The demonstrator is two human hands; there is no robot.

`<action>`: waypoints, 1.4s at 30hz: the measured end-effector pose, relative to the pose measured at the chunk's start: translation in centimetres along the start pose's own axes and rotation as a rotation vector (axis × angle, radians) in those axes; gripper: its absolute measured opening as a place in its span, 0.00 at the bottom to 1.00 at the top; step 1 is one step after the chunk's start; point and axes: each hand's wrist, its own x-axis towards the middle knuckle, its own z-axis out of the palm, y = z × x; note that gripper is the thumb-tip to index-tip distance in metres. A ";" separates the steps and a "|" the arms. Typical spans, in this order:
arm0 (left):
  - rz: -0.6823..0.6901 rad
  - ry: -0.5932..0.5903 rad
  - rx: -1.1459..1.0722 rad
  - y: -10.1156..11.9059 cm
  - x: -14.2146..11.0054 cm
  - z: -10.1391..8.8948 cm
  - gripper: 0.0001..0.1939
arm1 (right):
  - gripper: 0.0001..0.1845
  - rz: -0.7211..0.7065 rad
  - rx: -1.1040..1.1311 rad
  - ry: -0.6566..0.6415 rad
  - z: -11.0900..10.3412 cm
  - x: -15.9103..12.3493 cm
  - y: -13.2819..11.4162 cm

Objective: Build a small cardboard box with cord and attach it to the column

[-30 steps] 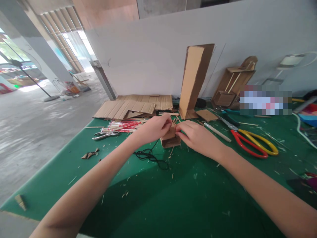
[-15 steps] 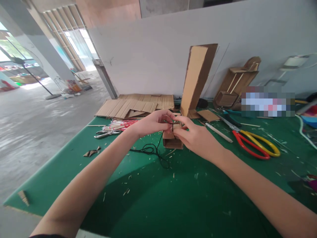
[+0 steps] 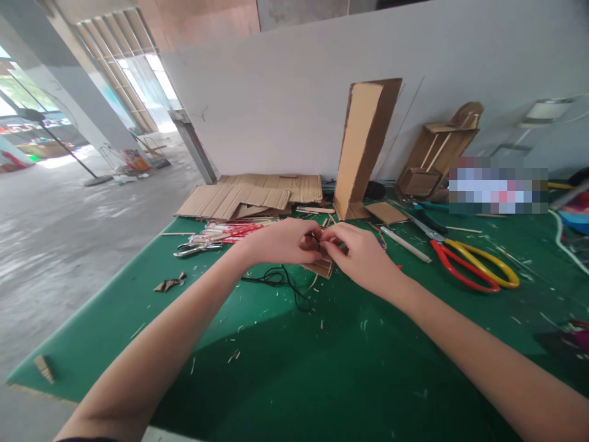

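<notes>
Both hands are close together over the green table (image 3: 340, 380), fingertips nearly meeting at a small cardboard box (image 3: 323, 267); box sits mid-table, tilted, mostly covered by the fingers – only its near lower part shows clearly. Right hand (image 3: 361, 250) is in a narrow pinch, thumb and index tips together on a black cord (image 3: 275, 279); left hand (image 3: 288, 240) is curled in from the other side, thumb and fingers bent round the box top; cannot tell whether it grips cardboard, cord or just rests there. Slack cord lies in loops on the table, near side of the left hand; wood slivers scattered around it.

Left of the hands: silver scissors (image 3: 197, 248), just in front of red-and-white packets (image 3: 234, 231); flat cardboard sheets (image 3: 230, 199) behind those. Beyond the box a tall folded cardboard piece (image 3: 361, 147) stands upright near the wall (image 3: 271, 104). To the right: a pale rod (image 3: 407, 245), then large shears (image 3: 464, 264) lying flat – one red handle, one yellow.
</notes>
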 end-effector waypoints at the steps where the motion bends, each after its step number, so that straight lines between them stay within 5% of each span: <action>1: -0.010 0.026 0.005 0.0 0.1 0.2 0.11 | 0.07 0.007 0.001 0.000 0.0 0.0 0.0; 8: -0.154 0.137 0.215 0.3 0.6 1.6 0.11 | 0.07 -0.019 -0.069 0.012 0.2 0.0 0.1; 15: -0.034 0.199 0.208 0.2 0.8 1.8 0.08 | 0.09 0.033 -0.082 0.026 -0.1 0.3 0.0; 22: -0.115 0.293 0.287 0.5 1.1 2.6 0.08 | 0.09 0.079 -0.054 0.088 0.1 0.7 0.6; 27: -0.023 0.379 0.474 0.7 1.1 3.3 0.11 | 0.07 0.139 -0.073 0.128 -0.2 1.0 1.2; 34: 0.067 0.352 0.665 0.3 0.9 3.7 0.11 | 0.09 0.184 -0.036 0.076 -0.7 1.0 1.3; 42: -0.038 0.311 0.210 -0.4 1.8 3.5 0.13 | 0.08 0.104 -0.051 0.041 -0.8 0.8 0.8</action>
